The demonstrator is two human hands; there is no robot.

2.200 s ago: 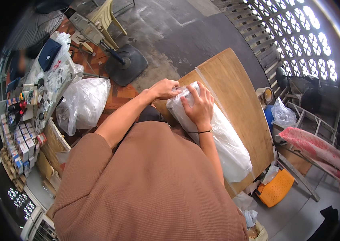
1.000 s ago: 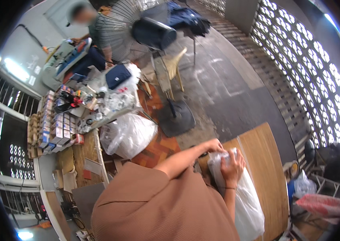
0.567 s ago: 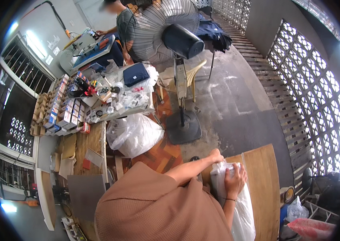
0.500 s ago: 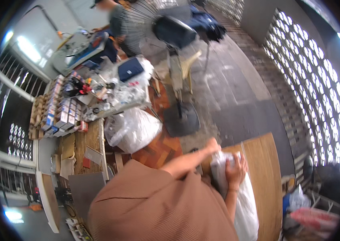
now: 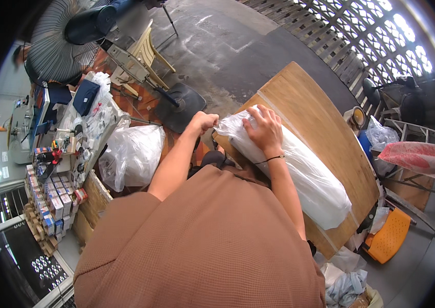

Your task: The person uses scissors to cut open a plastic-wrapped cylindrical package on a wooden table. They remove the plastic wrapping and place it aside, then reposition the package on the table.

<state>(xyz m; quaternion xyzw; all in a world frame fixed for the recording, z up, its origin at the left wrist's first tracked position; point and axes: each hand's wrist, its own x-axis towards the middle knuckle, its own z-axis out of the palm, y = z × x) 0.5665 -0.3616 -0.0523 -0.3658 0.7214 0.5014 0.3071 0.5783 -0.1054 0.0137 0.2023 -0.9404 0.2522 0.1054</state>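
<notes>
A long white bundle in clear plastic [image 5: 302, 172] lies lengthwise along the wooden board [image 5: 302, 97], to the right of my body. At its far end, my left hand [image 5: 202, 122] pinches the gathered, crumpled plastic, pulled out toward the left. My right hand [image 5: 264, 132] grips the top of the bundle beside that end, fingers curved and apart over the plastic. What lies inside the wrapping cannot be made out.
A large filled plastic bag [image 5: 130, 154], a cluttered table [image 5: 102, 128] and stacked boxes [image 5: 55, 200] are left. A standing fan [image 5: 63, 46] partly hides a co-worker [image 5: 21, 57]. An orange chair [image 5: 389, 233], ladder [image 5: 420, 131] and red-white wrapped roll [image 5: 412, 159] are right.
My view has swung back down from the room to the board. Compared with the oldest frame, my left hand is farther left of my right, drawing the plastic end outward.
</notes>
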